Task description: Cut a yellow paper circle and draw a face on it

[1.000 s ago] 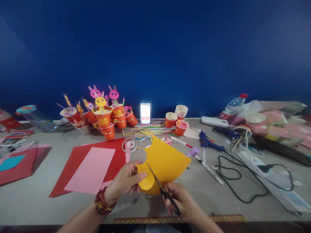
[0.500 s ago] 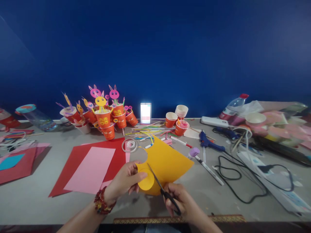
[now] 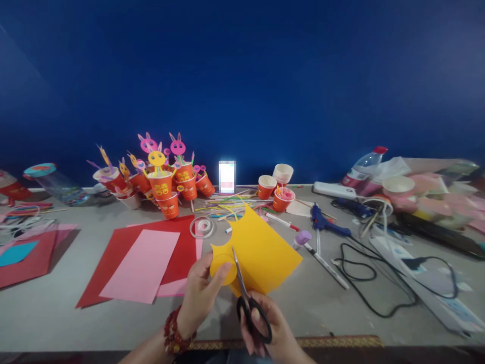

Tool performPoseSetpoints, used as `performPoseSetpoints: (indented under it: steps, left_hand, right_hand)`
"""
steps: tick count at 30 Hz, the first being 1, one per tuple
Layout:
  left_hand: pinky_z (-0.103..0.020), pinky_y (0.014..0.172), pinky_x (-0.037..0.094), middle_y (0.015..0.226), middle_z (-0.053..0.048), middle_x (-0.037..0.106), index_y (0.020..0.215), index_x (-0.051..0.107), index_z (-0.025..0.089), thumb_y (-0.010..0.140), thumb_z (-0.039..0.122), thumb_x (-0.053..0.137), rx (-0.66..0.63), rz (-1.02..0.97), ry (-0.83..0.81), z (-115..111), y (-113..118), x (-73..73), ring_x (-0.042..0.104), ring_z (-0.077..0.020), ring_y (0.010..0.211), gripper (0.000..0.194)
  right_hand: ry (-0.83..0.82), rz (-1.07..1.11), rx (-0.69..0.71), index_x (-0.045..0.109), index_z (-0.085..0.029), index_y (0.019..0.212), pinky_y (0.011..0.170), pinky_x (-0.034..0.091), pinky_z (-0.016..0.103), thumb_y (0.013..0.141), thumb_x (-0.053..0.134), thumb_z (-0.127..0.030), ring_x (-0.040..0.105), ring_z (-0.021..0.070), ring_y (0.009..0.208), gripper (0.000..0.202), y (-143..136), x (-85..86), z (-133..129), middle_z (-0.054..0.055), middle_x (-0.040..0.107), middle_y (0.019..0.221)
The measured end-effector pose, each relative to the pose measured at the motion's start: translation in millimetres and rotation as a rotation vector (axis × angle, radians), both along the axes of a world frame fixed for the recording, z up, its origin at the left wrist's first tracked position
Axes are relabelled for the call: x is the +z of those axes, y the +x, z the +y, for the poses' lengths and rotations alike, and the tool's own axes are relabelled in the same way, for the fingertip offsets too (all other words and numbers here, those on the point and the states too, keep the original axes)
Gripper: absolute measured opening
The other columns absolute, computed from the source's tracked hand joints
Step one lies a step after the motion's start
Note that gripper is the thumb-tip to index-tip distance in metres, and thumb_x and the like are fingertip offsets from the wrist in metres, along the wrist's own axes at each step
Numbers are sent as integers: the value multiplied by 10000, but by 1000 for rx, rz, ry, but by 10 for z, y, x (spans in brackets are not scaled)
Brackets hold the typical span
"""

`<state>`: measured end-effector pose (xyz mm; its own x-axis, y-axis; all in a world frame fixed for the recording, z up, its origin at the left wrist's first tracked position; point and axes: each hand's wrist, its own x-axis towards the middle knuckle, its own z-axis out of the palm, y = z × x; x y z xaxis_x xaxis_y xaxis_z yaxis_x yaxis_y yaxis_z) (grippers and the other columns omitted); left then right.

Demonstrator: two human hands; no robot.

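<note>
My left hand [image 3: 202, 290] pinches a sheet of yellow paper [image 3: 265, 247] by its left part, the thumb lying on a round outlined piece that is partly cut free. Curved notches run along the sheet's upper left edge. My right hand [image 3: 267, 323] has its fingers in the black handles of a pair of scissors [image 3: 242, 278]. The blades point up and away, against the paper just right of the round piece. A bracelet of red beads [image 3: 177, 331] circles my left wrist.
Left of the hands lie red paper [image 3: 106, 268] and pink paper [image 3: 142, 265]. Decorated red paper cups [image 3: 161, 187] stand behind them. At right are a blue glue gun [image 3: 328, 222], a marker [image 3: 326, 265], black cable [image 3: 382, 313] and a power strip [image 3: 435, 288]. A tape roll [image 3: 201, 227] lies mid-table.
The scissors have swung more upright, and their handles moved left and down with my right hand. My left hand has turned, and the round piece has shifted slightly up and left.
</note>
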<state>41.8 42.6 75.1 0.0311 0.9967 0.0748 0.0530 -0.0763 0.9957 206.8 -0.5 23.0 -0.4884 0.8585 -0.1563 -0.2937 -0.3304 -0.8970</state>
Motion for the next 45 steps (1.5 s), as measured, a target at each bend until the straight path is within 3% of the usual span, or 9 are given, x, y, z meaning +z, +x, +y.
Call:
performPoseSetpoints:
  steps: [3, 7, 13, 23, 34, 45]
  left_hand:
    - [-253, 696, 497, 819, -33, 671, 883, 691, 170, 889, 460, 632, -50, 23, -38, 30, -58, 21, 600, -185, 752, 296]
    - [-260, 729, 506, 890, -45, 705, 997, 704, 175, 882, 460, 647, -173, -43, -118, 78, -123, 66, 630, -198, 795, 312]
    - [-234, 676, 486, 858, -34, 693, 991, 699, 172, 889, 454, 645, -271, -124, -150, 67, -64, 138, 602, -167, 739, 305]
    - [-199, 620, 436, 778, -9, 647, 885, 676, 160, 880, 433, 656, -284, -62, -123, 74, -56, 294, 537, -129, 675, 274]
    - [-204, 622, 428, 798, -21, 647, 955, 695, 144, 880, 448, 654, -303, -97, -130, 98, -57, 182, 524, -125, 678, 316]
    - [-207, 618, 432, 784, -20, 650, 990, 701, 151, 880, 441, 646, -315, -85, -146, 103, -69, 230, 540, -135, 681, 314]
  right_hand:
    - [-45, -14, 28, 484, -188, 755, 279, 205, 132, 717, 581, -840, 288, 12, 266, 660, 39, 59, -4, -41, 557, 458]
    - [-43, -112, 69, 512, -174, 789, 291, 229, 125, 739, 601, -804, 330, 17, 290, 638, 181, 147, 19, -23, 598, 501]
    - [7, -172, 66, 489, -187, 808, 312, 259, 133, 714, 615, -814, 364, 25, 315, 646, 236, 131, 56, -23, 605, 534]
    - [90, -221, 40, 461, -206, 793, 332, 260, 148, 713, 611, -819, 350, 32, 323, 636, 262, 171, 77, -36, 579, 525]
    - [113, -227, 20, 466, -207, 766, 353, 260, 162, 715, 603, -821, 348, 42, 348, 632, 252, 127, 95, -43, 540, 508]
    - [128, -205, 22, 477, -204, 749, 375, 268, 171, 716, 617, -812, 383, 59, 377, 624, 259, 122, 113, -35, 534, 502]
